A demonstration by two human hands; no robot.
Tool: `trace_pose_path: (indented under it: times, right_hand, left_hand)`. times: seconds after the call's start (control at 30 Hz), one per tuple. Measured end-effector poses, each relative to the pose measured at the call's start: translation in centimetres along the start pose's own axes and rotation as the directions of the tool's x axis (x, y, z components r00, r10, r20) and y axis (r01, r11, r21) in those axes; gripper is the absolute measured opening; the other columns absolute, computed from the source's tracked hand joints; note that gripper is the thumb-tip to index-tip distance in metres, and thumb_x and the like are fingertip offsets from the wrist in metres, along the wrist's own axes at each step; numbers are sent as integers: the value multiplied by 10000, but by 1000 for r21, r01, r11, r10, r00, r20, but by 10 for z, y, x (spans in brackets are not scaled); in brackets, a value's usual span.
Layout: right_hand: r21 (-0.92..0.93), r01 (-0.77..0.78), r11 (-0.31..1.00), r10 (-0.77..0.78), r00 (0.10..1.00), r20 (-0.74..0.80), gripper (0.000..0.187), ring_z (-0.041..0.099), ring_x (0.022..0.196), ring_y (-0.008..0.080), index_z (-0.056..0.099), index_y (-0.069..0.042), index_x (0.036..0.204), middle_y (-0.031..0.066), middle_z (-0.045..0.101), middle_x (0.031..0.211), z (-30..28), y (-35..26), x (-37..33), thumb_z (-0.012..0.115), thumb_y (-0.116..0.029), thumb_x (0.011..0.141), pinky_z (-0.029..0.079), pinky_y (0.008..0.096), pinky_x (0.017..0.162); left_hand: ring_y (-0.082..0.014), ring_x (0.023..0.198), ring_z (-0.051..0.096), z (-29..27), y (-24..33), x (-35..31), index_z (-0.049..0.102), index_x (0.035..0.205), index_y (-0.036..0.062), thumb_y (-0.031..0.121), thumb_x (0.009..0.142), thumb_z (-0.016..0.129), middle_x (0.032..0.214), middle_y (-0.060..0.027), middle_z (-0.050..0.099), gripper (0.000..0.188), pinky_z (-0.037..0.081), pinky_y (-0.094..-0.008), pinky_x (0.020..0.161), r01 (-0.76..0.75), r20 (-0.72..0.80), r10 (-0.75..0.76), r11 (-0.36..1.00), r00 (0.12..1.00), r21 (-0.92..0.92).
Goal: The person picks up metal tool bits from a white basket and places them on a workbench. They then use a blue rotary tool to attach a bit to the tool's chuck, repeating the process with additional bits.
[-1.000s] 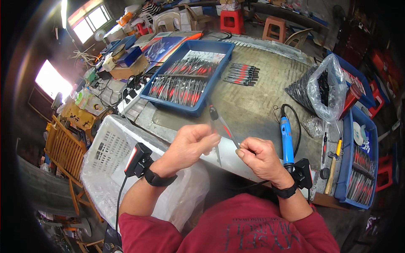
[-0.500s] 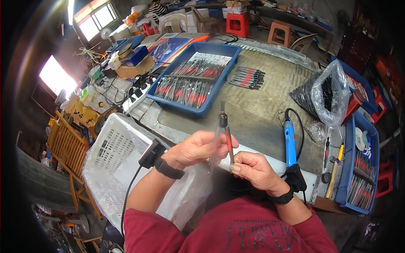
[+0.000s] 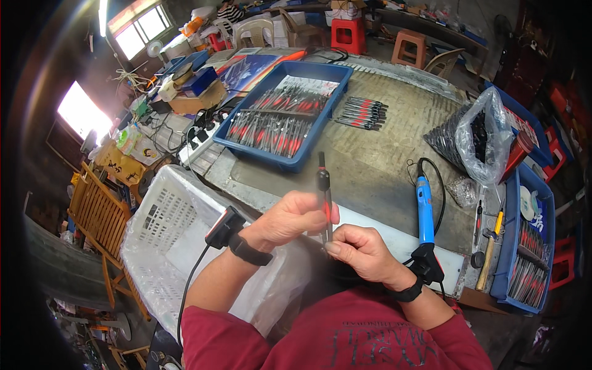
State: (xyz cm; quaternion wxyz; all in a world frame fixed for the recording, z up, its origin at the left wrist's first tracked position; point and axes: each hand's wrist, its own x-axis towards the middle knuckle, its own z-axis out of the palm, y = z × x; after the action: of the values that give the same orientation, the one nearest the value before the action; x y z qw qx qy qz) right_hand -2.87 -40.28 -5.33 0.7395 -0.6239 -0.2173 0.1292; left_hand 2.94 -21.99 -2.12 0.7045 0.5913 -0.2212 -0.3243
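Observation:
A drawing compass [image 3: 323,180] with a black head and red-and-grey legs stands upright between my hands, its legs together. The fingers of my left hand [image 3: 287,219] are closed round its legs from the left. Lower down, my right hand [image 3: 365,251] pinches the leg ends between thumb and fingers. Farther off on the table lies a row of similar compasses [image 3: 362,113]. Many more fill a blue tray [image 3: 264,159] at the far left, in two heaps.
A blue electric screwdriver [image 3: 424,209] with a cord is right of my hands, by a white board [image 3: 454,266]. Farther right are a hammer [image 3: 486,265], a plastic bag [image 3: 484,145] of dark parts and another blue tray [image 3: 504,271]. A plastic-lined white crate [image 3: 161,213] stands left.
The compass's legs were spread apart and now are together. It has shifted slightly left, and my right hand has moved left with it.

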Motion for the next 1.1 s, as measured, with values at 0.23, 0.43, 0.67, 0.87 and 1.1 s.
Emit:
trace_pose_path:
  times: [0.23, 0.43, 0.67, 0.87, 1.1]
  right_hand:
    - [-105, -30, 994, 17, 993, -119, 168, 457, 577, 73, 565, 10, 761, 33, 546, 620, -5, 4, 0, 584, -149, 813, 402, 242, 533]
    - [-359, 93, 929, -151, 979, -136, 133, 404, 511, 71, 535, -9, 683, 5, 463, 555, -13, -2, 2, 590, -79, 782, 336, 238, 455]
    - [-501, 180, 846, -250, 965, -76, 100, 484, 511, 258, 528, -6, 678, 128, 492, 595, -24, -15, 2, 567, -69, 745, 389, 332, 489]
    - [-493, 198, 847, -228, 974, 0, 109, 477, 509, 234, 527, 1, 672, 118, 481, 578, -35, -30, 0, 579, -67, 740, 378, 316, 480]
    - [-154, 11, 988, 4, 995, 97, 169, 390, 542, 47, 509, -16, 700, -25, 459, 608, -24, -26, -7, 552, -106, 836, 314, 214, 474]
  left_hand:
    - [-22, 596, 372, 9, 5, 1, 607, 914, 42, 196, 879, 528, 676, 68, 479, 177, 305, -188, 534, 83, -120, -78, 996, 990, 36]
    - [-19, 627, 373, 15, 8, -2, 599, 896, 21, 202, 881, 526, 680, 74, 473, 195, 309, -192, 541, 43, -174, -14, 986, 985, 161]
    - [-23, 644, 391, 10, 18, -13, 588, 849, 7, 166, 873, 527, 715, 61, 501, 171, 331, -193, 561, 109, -199, -45, 939, 979, 326]
    - [-23, 678, 424, 5, 21, -17, 588, 877, 7, 163, 863, 545, 759, 43, 538, 163, 356, -193, 588, 25, -71, -7, 968, 997, 250]
    - [-73, 645, 410, 2, 12, -10, 475, 1169, -43, 342, 797, 612, 784, 2, 481, 553, 326, -213, 557, 32, 118, -27, 998, 993, -45]
